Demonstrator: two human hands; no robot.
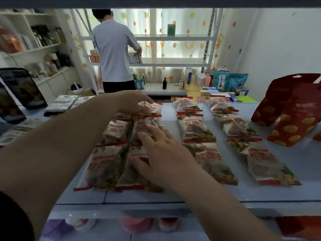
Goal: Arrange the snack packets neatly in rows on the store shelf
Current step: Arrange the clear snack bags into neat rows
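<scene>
While the left grip (132,101) reaches toward the back edge of the pale blue shelf (298,159), its fingers are curled over the far packet (152,108) and clamped on its crumpled top, so that packet lies right under the fingertips, at the back of the left-hand cluster. Nearer the front edge, the right grip (163,152) lies flat with fingers straight and apart. It presses on two packets of the same cluster, fingertips on the middle packet (144,124) and thumb on the front packet (128,180). The snack packets (196,129) are translucent bags with red sealed ends. Those in the left cluster crowd and overlap in two close columns, while to the right of the right grip two tidier columns of three run from back edge to front edge, apart from each other. Red characters 桂圆干 read plainly on the front-right packet (265,162) and on several others. At the right end of the shelf lean red bags (291,115) with yellow spots, their writing too blurred to read. At the left end stand dark pouches (22,87), with flat white packs (66,102) by the back-left corner. Beyond the shelf a person (114,49) in a pale shirt faces a white rack (173,61).
</scene>
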